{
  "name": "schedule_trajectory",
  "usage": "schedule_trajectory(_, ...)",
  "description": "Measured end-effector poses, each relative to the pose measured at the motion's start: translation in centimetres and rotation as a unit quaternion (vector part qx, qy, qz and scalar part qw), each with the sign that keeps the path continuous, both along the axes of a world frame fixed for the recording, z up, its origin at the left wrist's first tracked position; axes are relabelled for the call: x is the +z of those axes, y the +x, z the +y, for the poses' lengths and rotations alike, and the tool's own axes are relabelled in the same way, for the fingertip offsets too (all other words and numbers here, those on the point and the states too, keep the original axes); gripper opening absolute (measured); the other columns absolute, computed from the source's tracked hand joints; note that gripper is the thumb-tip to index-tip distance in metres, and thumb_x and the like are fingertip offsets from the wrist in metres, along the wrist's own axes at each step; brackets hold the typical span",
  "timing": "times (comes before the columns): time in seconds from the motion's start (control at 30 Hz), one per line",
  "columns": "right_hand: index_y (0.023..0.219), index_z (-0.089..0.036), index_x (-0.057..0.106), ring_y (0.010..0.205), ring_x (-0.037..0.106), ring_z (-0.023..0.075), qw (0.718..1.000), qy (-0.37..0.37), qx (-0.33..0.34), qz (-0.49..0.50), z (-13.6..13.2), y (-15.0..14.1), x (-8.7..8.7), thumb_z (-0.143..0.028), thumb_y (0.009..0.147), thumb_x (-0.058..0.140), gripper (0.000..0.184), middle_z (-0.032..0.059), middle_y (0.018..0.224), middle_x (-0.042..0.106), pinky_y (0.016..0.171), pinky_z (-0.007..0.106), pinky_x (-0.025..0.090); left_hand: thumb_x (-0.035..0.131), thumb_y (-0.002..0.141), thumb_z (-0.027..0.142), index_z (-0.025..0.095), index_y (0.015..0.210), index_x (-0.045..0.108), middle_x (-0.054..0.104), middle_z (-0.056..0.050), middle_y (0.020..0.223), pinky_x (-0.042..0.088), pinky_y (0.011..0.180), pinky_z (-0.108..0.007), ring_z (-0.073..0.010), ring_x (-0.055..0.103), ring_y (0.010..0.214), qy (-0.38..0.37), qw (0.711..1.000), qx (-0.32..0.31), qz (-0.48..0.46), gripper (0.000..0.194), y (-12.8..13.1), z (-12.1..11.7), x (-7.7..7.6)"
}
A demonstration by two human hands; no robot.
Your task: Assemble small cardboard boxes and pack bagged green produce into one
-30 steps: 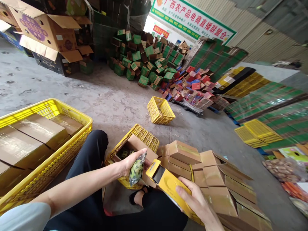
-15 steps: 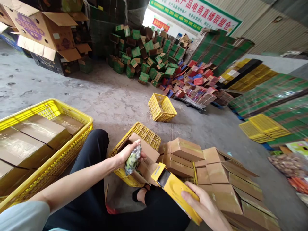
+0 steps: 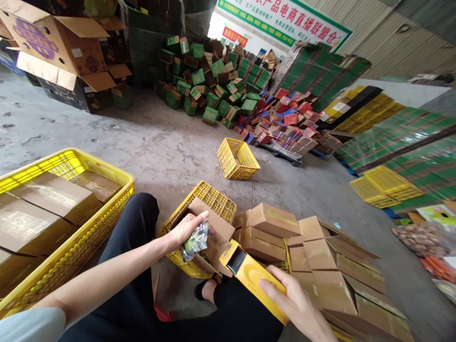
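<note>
One gap between edges: left hand (image 3: 187, 229) grips wrapped packet (image 3: 195, 241), right hand (image 3: 291, 292) grips yellow box (image 3: 258, 280) (open-ended).

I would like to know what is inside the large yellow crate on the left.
The large yellow crate holds cardboard boxes, with shiny tape on them. The boxes hide its floor; they look closed, so their contents cannot be seen.

Produce warehouse. Bare grey concrete floor (image 3: 164, 142). Far: white-and-green banner (image 3: 285, 21), red Chinese lettering naming a farm-produce e-commerce warehouse; heaped green cardboard cartons (image 3: 210, 115). Right: film-wrapped green-and-brown striped carton stacks (image 3: 423, 142). Near left: yellow plastic crate (image 3: 107, 173) holding taped brown boxes (image 3: 57, 190).
</note>
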State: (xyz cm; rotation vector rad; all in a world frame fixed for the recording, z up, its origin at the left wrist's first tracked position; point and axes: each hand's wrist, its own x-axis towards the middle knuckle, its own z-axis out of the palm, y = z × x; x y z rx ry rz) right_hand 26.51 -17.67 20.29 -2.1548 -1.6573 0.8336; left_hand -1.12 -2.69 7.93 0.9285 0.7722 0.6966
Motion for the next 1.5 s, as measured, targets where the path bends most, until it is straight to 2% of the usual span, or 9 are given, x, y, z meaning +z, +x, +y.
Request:
schedule_trajectory(0.13, 0.082, -0.023, 0.071, 0.078, 0.071, 0.0262, 0.999, -0.025, 0.031, -0.024, 0.6, -0.3, -0.5, -0.066, 0.086, 0.06, 0.044, 0.004, 0.078, 0.075, 0.067, 0.029, 0.054, 0.054, 0.081, 0.089, 0.007, 0.079, 0.08, 0.07, -0.012, 0.067, 0.046, 0.055, -0.027, -0.016, 0.058, 0.055, 0.021, 0.999, 0.016, 0.02, 0.085, 0.2, -0.6, 0.4)
schedule_trajectory(0.4, 0.07, -0.026, 0.053, 0.071, 0.064, 0.0221, 0.993, 0.02, -0.014, -0.112, 2.3, -2.1, -2.7, -0.07, 0.091, 0.05, 0.049, 0.0013, 0.068, 0.066, 0.065, 0.028, 0.043, 0.041, 0.097, 0.075, 0.014, 0.091, 0.085, 0.08, -0.014, 0.097, 0.051, 0.087, -0.031, -0.0264, 0.072, 0.09, 0.207, 0.976, 0.041, 0.062, 0.075, 2.0, -2.1, 1.4)
schedule_trajectory(0.73, 0.078, -0.028, 0.057, 0.078, 0.071, 0.0269, 0.982, 0.023, -0.052, -0.18, 3.1, -3.8, -5.3, -0.063, 0.096, 0.046, 0.041, 0.0077, 0.076, 0.074, 0.066, 0.029, 0.041, 0.045, 0.085, 0.089, 0.004, 0.093, 0.083, 0.074, -0.015, 0.068, 0.051, 0.064, -0.032, -0.0238, 0.069, 0.065, 0.043, 0.996, 0.081, 0.012, 0.094, 4.1, -1.4, -0.2)
schedule_trajectory(0.93, 0.095, -0.02, 0.072, 0.096, 0.075, 0.0321, 0.951, -0.059, -0.143, -0.267, 5.3, -1.2, -7.1, -0.059, 0.102, 0.04, 0.051, 0.0188, 0.097, 0.079, 0.075, 0.033, 0.046, 0.045, 0.086, 0.087, 0.01, 0.081, 0.083, 0.078, -0.015, 0.082, 0.051, 0.069, -0.032, -0.0227, 0.068, 0.071, 0.11, 0.989, 0.098, -0.016, 0.086, 4.4, -2.0, 2.7)
schedule_trajectory(1.0, 0.105, -0.016, 0.073, 0.094, 0.075, 0.0349, 0.925, -0.119, -0.195, -0.303, 5.7, 0.6, -8.0, -0.06, 0.102, 0.04, 0.055, 0.0228, 0.098, 0.078, 0.074, 0.036, 0.047, 0.044, 0.085, 0.088, 0.01, 0.083, 0.083, 0.077, -0.015, 0.081, 0.048, 0.061, -0.031, -0.0202, 0.064, 0.064, 0.089, 0.994, 0.051, -0.044, 0.087, 4.4, -1.7, 3.4)
schedule_trajectory(1.07, 0.113, -0.016, 0.071, 0.095, 0.075, 0.035, 0.92, -0.073, -0.206, -0.326, 6.6, 2.5, -8.9, -0.063, 0.104, 0.033, 0.061, 0.0221, 0.099, 0.079, 0.075, 0.036, 0.047, 0.036, 0.084, 0.092, 0.009, 0.08, 0.082, 0.076, -0.016, 0.075, 0.043, 0.053, -0.029, -0.0185, 0.061, 0.058, 0.008, 0.998, 0.006, -0.061, 0.095, 4.9, -1.4, 3.1)
schedule_trajectory(1.27, 0.126, -0.015, 0.061, 0.107, 0.073, 0.0295, 0.955, -0.039, -0.09, -0.28, 17.0, 5.4, -13.0, -0.045, 0.108, 0.041, 0.041, 0.0207, 0.115, 0.077, 0.085, 0.032, 0.046, 0.047, 0.079, 0.093, 0.009, 0.079, 0.08, 0.076, -0.019, 0.078, 0.032, 0.043, -0.021, -0.0194, 0.066, 0.065, -0.196, 0.976, 0.001, -0.094, 0.09, 7.2, -0.6, -1.8)
schedule_trajectory(1.4, 0.117, -0.015, 0.066, 0.11, 0.071, 0.0292, 0.969, -0.048, -0.029, -0.242, 24.7, 4.4, -18.6, -0.033, 0.102, 0.058, 0.025, 0.0202, 0.109, 0.078, 0.092, 0.031, 0.045, 0.049, 0.086, 0.085, 0.007, 0.087, 0.081, 0.077, -0.018, 0.079, 0.037, 0.045, -0.02, -0.0174, 0.067, 0.063, -0.195, 0.977, 0.047, -0.076, 0.084, 6.5, 2.3, -4.4)
schedule_trajectory(1.5, 0.111, -0.013, 0.069, 0.104, 0.073, 0.0287, 0.98, -0.067, -0.001, -0.189, 27.4, 3.3, -22.8, -0.023, 0.097, 0.063, 0.018, 0.0185, 0.1, 0.079, 0.092, 0.032, 0.046, 0.052, 0.087, 0.082, 0.006, 0.093, 0.081, 0.078, -0.019, 0.084, 0.04, 0.049, -0.022, -0.0214, 0.071, 0.071, -0.166, 0.981, 0.085, -0.053, 0.081, 5.6, 4.4, -5.6)
